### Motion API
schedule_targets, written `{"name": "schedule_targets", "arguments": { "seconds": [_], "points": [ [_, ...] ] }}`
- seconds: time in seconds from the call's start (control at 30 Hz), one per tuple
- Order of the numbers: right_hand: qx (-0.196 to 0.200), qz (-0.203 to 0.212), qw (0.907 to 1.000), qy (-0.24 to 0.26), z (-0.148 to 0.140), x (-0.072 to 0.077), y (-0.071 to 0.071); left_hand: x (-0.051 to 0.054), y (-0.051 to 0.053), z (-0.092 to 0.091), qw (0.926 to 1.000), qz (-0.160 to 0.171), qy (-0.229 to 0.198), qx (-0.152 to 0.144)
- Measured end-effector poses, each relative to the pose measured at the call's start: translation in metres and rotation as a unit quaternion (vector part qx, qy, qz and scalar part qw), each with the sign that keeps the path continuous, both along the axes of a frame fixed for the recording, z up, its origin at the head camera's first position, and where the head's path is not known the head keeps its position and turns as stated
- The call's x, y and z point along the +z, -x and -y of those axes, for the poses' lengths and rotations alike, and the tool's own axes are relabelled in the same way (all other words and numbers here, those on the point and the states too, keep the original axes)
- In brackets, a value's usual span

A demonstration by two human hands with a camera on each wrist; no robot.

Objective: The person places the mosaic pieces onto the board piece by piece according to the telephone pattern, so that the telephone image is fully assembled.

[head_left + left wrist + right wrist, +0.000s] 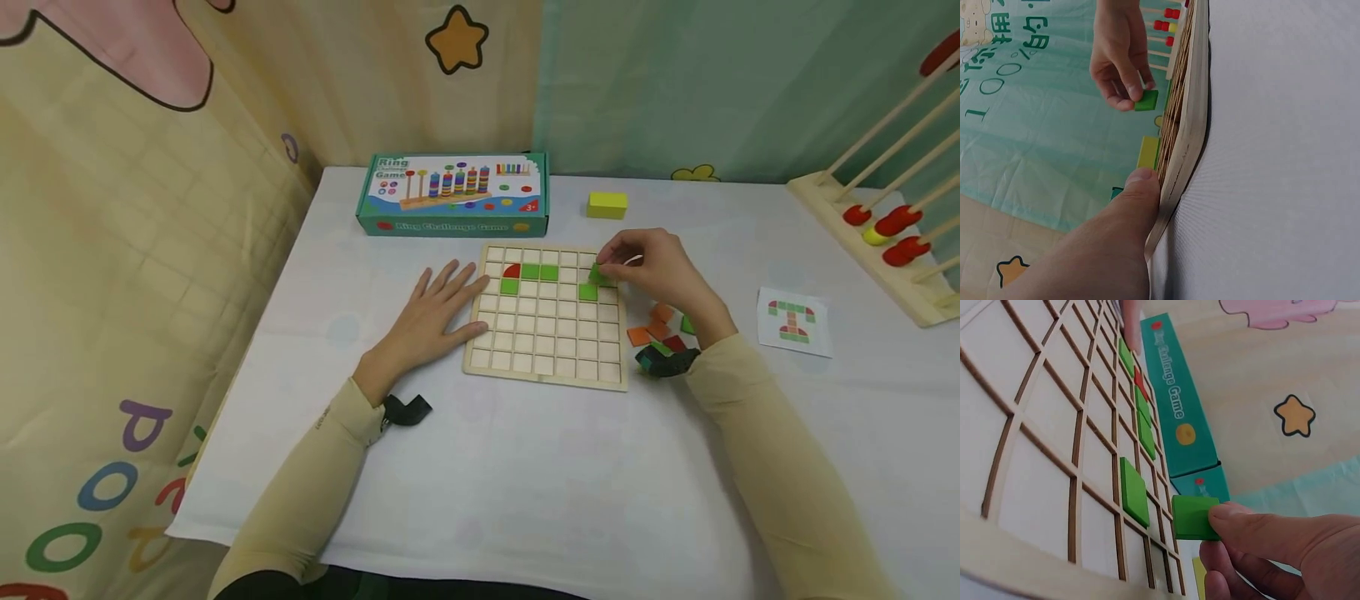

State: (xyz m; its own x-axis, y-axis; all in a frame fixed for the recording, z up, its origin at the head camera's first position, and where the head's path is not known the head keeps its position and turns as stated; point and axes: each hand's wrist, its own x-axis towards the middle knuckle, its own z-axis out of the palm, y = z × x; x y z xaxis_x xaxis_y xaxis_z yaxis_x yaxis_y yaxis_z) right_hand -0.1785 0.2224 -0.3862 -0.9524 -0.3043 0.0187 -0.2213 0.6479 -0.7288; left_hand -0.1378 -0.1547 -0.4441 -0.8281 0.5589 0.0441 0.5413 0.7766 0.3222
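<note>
The person's right hand (651,260) is pinching a green tile (1192,517), holding it up over the board (544,347) near its far right corner. The left hand (431,321) is lying with fingers apart, touching the board's left edge. A game box (453,208) is sitting over by the desk's (525,475) far edge.

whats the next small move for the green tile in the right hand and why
Probably lower the pinched tile into an empty cell at the board's upper right: the right hand holds it over that corner, near a lone green tile lying in the grid, while the left hand rests at the opposite edge.
</note>
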Motion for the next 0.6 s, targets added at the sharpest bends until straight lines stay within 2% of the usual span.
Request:
{"name": "schedule_targets", "arguments": {
  "seconds": [0.2, 0.3, 0.47, 0.6],
  "points": [
    [-0.010, 0.000, 1.0000, -0.001, 0.023, -0.005, 0.016, 0.000, -0.002, 0.000, 1.0000, 0.004, -0.002, 0.001],
    [-0.015, 0.011, 0.9998, -0.002, 0.032, -0.007, 0.019, 0.000, -0.002, 0.000, 1.0000, 0.003, -0.002, 0.001],
    [-0.014, 0.022, 0.9996, -0.013, 0.041, -0.010, 0.019, 0.001, -0.002, 0.000, 1.0000, -0.002, 0.001, 0.002],
    [-0.010, 0.013, 0.9994, -0.031, 0.047, -0.010, 0.015, 0.002, -0.002, 0.000, 1.0000, -0.002, 0.000, 0.001]
  ]
}}
